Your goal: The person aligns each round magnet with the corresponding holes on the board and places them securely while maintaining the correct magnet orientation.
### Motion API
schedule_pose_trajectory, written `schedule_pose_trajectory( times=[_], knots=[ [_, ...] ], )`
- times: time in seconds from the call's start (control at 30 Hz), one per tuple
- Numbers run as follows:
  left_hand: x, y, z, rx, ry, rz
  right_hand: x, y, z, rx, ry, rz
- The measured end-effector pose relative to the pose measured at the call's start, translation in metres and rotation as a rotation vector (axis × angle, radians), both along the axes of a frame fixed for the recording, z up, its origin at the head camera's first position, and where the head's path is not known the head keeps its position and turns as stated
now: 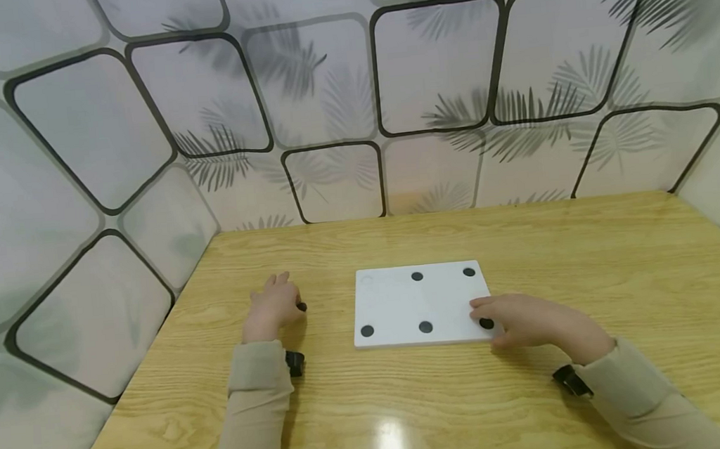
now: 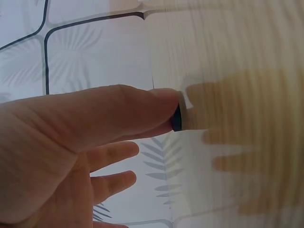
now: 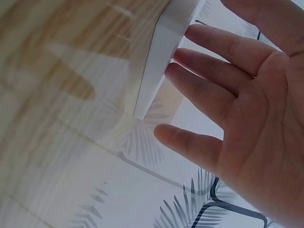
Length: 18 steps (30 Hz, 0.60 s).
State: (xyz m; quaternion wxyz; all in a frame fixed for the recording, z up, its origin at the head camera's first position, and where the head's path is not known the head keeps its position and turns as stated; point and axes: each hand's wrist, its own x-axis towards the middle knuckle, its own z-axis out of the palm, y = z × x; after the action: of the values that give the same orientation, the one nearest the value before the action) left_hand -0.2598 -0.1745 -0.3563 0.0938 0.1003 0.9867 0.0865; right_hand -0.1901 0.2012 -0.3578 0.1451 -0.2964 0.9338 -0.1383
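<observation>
A white rectangular board [image 1: 391, 303] lies flat on the table, bearing several black round spots; a faint ring [image 1: 367, 279] marks its far left corner. To its left, my left hand [image 1: 271, 310] pinches a small dark disc [image 2: 177, 118] between thumb and forefinger. The disc is held on edge, at or just above the tabletop; I cannot tell which. My right hand [image 1: 523, 321] is at the board's right side, its fairly straight fingers [image 3: 209, 97] lying over or against the edge. Beside these fingers is the near right black spot [image 1: 486, 324], partly covered.
The glossy wood-grain table [image 1: 425, 402] reflects the hands. Patterned wall panels [image 1: 325, 100] border it at the back and both sides. Each wrist carries a small black device [image 1: 295, 363].
</observation>
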Motion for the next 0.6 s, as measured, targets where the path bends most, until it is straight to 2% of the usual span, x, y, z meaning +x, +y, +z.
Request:
schedule_pose_trajectory(
  times=[0.3, 0.6],
  knots=[
    [-0.0003, 0.0035, -0.0024, 0.007, -0.011, -0.005, 0.0001, -0.0001, -0.0006, 0.001, 0.0, -0.002],
    [0.0041, 0.0104, 0.0027, -0.016, -0.025, -0.018, 0.001, -0.0003, -0.0002, -0.004, 0.006, 0.0]
  ],
)
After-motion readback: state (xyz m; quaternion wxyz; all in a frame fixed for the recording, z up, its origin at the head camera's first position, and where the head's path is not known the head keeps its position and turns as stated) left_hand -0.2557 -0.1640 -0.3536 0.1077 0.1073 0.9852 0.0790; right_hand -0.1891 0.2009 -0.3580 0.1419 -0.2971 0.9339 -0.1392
